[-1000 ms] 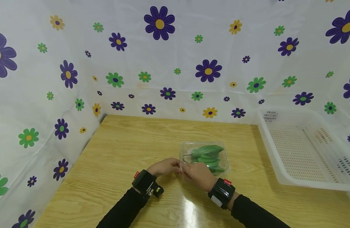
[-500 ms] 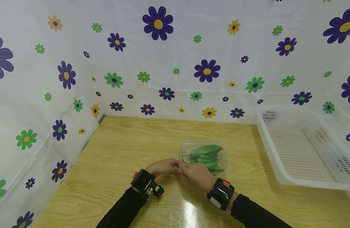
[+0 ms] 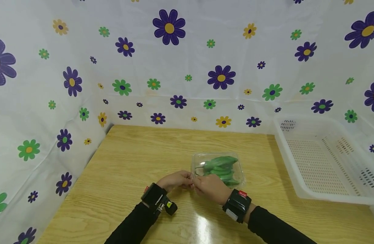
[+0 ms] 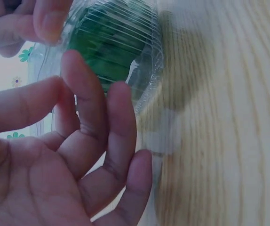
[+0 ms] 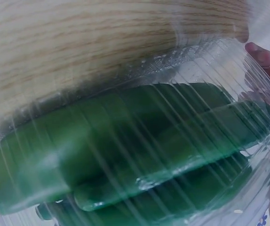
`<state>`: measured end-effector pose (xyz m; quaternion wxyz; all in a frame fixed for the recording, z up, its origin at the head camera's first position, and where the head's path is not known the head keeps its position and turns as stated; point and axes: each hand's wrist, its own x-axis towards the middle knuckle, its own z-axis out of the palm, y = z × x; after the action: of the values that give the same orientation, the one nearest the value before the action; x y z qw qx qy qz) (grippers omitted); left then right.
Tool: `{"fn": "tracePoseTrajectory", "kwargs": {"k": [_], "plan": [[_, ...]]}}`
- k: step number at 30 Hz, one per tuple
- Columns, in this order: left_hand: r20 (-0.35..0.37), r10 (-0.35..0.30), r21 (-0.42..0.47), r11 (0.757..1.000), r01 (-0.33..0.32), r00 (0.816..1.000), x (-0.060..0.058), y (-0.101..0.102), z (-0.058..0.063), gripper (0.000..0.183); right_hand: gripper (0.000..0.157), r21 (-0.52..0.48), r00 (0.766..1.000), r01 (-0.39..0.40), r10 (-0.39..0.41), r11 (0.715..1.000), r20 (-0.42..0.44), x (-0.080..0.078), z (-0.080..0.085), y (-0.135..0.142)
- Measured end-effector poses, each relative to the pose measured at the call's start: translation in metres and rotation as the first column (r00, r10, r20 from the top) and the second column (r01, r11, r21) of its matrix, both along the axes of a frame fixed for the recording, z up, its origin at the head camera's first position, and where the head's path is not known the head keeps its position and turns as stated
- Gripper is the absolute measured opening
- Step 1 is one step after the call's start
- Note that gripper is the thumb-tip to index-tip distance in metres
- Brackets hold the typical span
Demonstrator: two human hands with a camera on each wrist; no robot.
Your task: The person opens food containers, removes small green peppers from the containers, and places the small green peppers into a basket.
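Note:
A clear plastic box [image 3: 216, 154] lies on the table with long green peppers [image 3: 221, 162] inside it. At its near left corner my left hand [image 3: 176, 179] pinches the edge between thumb and forefinger, its other fingers loosely bent in the left wrist view. Close beside it, my right hand [image 3: 212, 188] pinches the same edge with curled fingers and covers part of the box's front. The ribbed plastic wall and the green peppers [image 5: 125, 136] fill much of the right wrist view. Fingertips hide the pinched edge itself.
A white perforated basket [image 3: 288, 159] stands at the right of the wooden table [image 3: 138, 152]. Behind and to the left hangs a white cloth [image 3: 187, 57] with purple, green and yellow flowers.
Both hands stay at the box's corner with only tiny finger shifts. The head view tilts slightly; the box and basket keep their places.

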<state>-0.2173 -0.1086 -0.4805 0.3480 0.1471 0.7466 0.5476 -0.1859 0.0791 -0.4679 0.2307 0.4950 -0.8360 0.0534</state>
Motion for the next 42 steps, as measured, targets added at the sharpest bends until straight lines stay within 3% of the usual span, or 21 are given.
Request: {"fn": "tracePoseTrajectory", "kwargs": {"k": [8, 16, 23, 28, 34, 42], "plan": [[0.029, 0.045, -0.026, 0.999, -0.044, 0.999, 0.002, 0.002, 0.002, 0.022, 0.022, -0.009, 0.998, 0.052, -0.053, 0.999, -0.026, 0.006, 0.0, -0.002], [0.01, 0.022, -0.018, 1.0, -0.022, 1.0, 0.001, -0.002, -0.005, 0.016, 0.019, 0.039, 0.989, 0.144, -0.145, 0.989, 0.025, 0.011, 0.005, -0.007], [-0.004, -0.024, -0.01, 1.0, 0.024, 1.0, 0.002, -0.007, -0.008, 0.029, 0.019, 0.048, 0.994, 0.113, -0.113, 0.992, 0.009, 0.01, 0.006, -0.007], [-0.011, -0.022, -0.011, 1.0, 0.022, 1.0, 0.004, -0.006, -0.007, 0.026, 0.015, 0.018, 0.995, 0.096, -0.096, 0.995, -0.017, 0.008, 0.0, -0.006], [-0.018, -0.031, -0.013, 0.999, 0.031, 0.999, 0.005, -0.004, -0.003, 0.011, 0.019, -0.078, 0.995, 0.066, -0.072, 0.995, -0.07, 0.005, -0.007, -0.006], [-0.002, -0.033, 0.016, 0.999, 0.033, 0.999, 0.006, 0.001, -0.002, 0.015, 0.021, -0.131, 0.995, 0.048, -0.059, 0.99, -0.082, 0.003, -0.011, -0.001]]}}
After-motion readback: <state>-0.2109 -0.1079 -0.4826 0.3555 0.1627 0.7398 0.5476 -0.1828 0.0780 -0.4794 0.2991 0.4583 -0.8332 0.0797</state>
